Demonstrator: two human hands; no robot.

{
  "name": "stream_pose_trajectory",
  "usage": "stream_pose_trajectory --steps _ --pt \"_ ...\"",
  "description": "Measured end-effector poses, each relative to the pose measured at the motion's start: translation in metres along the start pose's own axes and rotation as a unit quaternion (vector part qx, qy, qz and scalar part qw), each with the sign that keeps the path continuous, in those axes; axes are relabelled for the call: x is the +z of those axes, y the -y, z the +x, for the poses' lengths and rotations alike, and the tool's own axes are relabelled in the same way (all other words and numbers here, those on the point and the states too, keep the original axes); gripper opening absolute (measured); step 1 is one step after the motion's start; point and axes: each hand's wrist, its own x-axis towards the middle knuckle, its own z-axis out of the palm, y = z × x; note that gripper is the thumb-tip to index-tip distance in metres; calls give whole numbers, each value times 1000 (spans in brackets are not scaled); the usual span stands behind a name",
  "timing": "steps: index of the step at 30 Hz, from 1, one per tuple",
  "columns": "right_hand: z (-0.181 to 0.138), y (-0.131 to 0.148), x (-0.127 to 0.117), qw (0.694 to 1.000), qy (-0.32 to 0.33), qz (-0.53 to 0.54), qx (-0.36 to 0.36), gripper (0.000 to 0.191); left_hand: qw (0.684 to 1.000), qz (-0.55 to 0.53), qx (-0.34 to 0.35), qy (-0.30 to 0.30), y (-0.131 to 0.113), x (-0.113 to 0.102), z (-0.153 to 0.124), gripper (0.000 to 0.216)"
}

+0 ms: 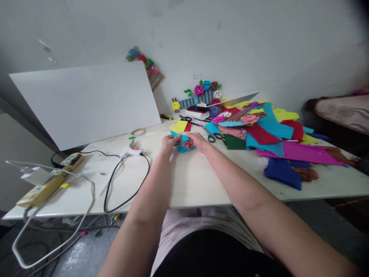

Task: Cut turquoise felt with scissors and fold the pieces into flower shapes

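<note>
Both my hands meet over the middle of the white table [190, 181]. My left hand [168, 144] and my right hand [195, 141] are both closed on a small piece of light blue felt [182, 143], pinching it between fingers and thumbs just above the tabletop. A yellow felt piece [180, 126] and a red piece lie just beyond it. Black-handled scissors [215, 136] lie to the right of my right hand.
A heap of coloured felt sheets [273, 142] covers the right of the table. A glue gun [131, 151] with a black cord, a yellow power strip [50, 181], a tape ring [138, 132] lie left. A white board [83, 102] leans on the wall; felt flowers [201, 96] stand behind.
</note>
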Motion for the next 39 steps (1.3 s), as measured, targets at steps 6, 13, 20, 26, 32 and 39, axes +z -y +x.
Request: stream_pose_trajectory --steps 6,13,20,26,32,39 --pt "0 1 -7 1000 17 -8 12 28 1000 -6 -12 8 -2 -3 -1 37" --pt "2 0 -9 999 9 -36 1 24 1000 -6 -16 15 -3 -4 -2 35" --pt "1 1 -8 995 10 -96 -8 25 999 -2 -18 29 -3 -6 -2 39" --pt "-1 5 -3 988 -19 -148 -33 28 999 -7 -19 33 -5 -5 -4 41" --pt "-4 8 0 989 -7 -143 -20 26 999 -14 -12 37 -3 -7 -3 45" --pt "-3 5 -7 993 26 -114 -12 29 999 -1 -9 36 -2 -8 0 47"
